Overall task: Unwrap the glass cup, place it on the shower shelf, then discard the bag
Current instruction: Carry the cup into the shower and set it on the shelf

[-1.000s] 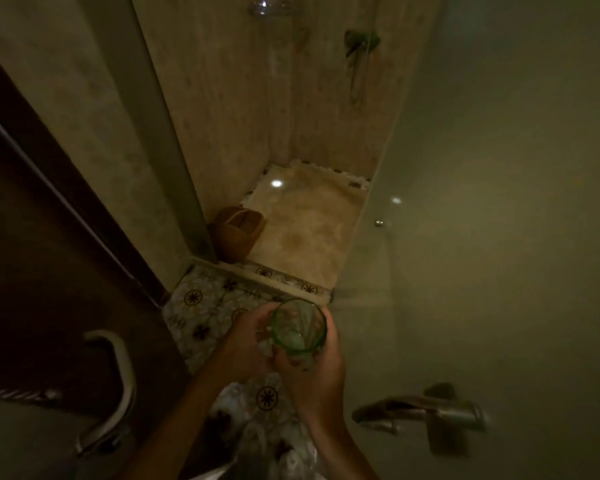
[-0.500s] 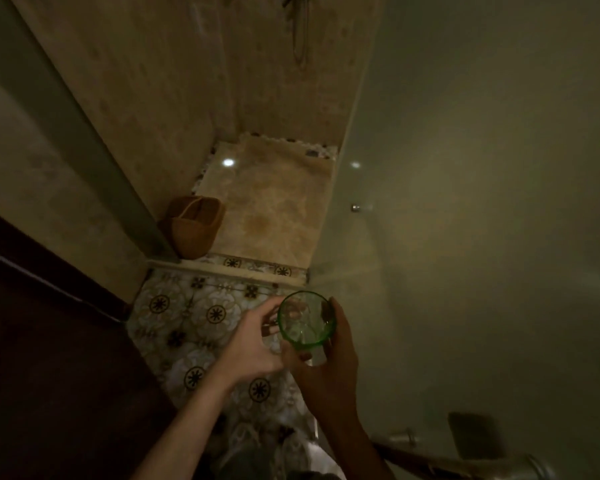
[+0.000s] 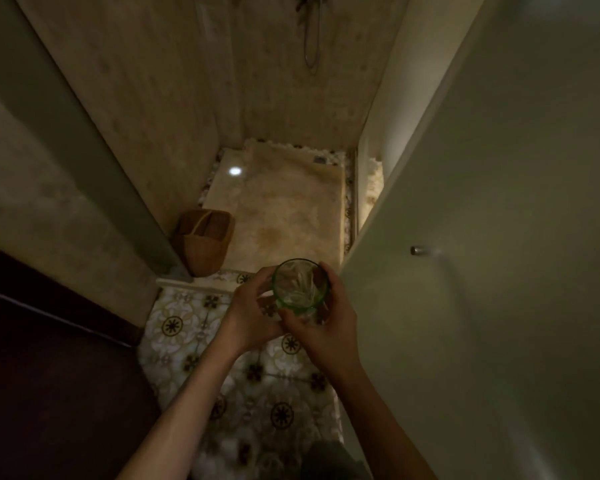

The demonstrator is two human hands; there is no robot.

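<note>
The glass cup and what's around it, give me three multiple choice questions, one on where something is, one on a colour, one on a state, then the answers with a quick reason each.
1. Where does the woven basket stand?
A. in the near left corner of the shower floor
B. on the patterned floor tiles, at the person's feet
C. hanging on the shower door

2. What colour is the rim of the glass cup?
A. red
B. green
C. blue

3. How is the glass cup held?
A. by the left hand alone
B. it stands on the floor
C. between both hands, mouth up

Answers: 1 A, the woven basket sits just past the threshold by the left wall. 2 B, the glass cup has a green rim. 3 C, the left hand and the right hand both have a grip on it, with its open mouth facing the camera.
</note>
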